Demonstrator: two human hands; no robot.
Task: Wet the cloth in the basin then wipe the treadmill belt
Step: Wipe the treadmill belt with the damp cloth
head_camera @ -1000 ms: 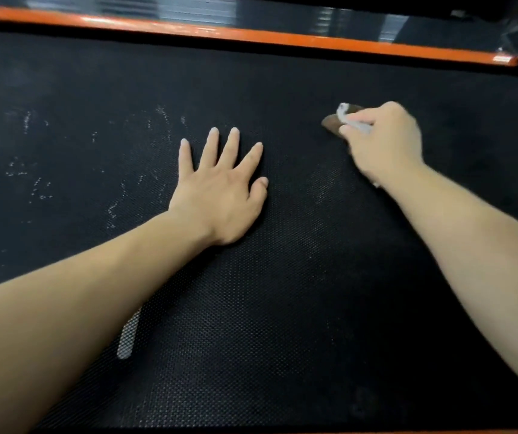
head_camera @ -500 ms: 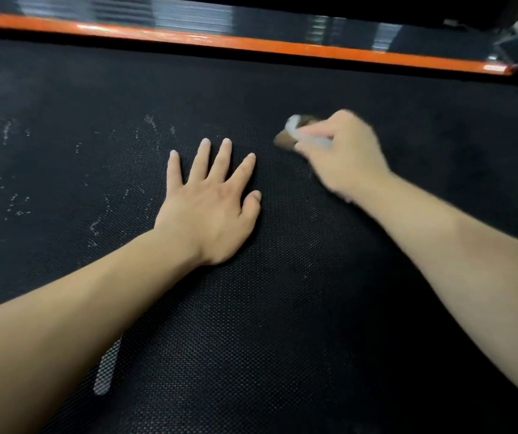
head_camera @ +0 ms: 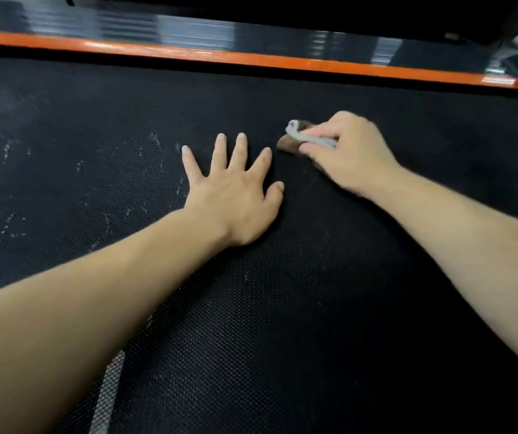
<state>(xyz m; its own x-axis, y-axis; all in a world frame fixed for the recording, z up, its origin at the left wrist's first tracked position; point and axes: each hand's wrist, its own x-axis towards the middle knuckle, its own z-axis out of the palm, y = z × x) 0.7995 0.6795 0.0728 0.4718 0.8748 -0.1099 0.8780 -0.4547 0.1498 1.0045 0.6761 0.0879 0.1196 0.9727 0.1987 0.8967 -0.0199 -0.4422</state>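
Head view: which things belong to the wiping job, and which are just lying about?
Job: cloth, gripped by the right hand; belt; left hand, flat on the belt; white specks on the belt.
Lying about: orange rail; black frame behind it.

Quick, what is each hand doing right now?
Left hand: open, fingers spread flat on the treadmill belt.
Right hand: closed, gripping the cloth against the belt.

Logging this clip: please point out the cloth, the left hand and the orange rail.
cloth (head_camera: 310,138), head view, on the grey fold sticking out of the grip.
left hand (head_camera: 235,195), head view, on the back of the hand.
orange rail (head_camera: 251,59), head view, on its top face, mid-length.
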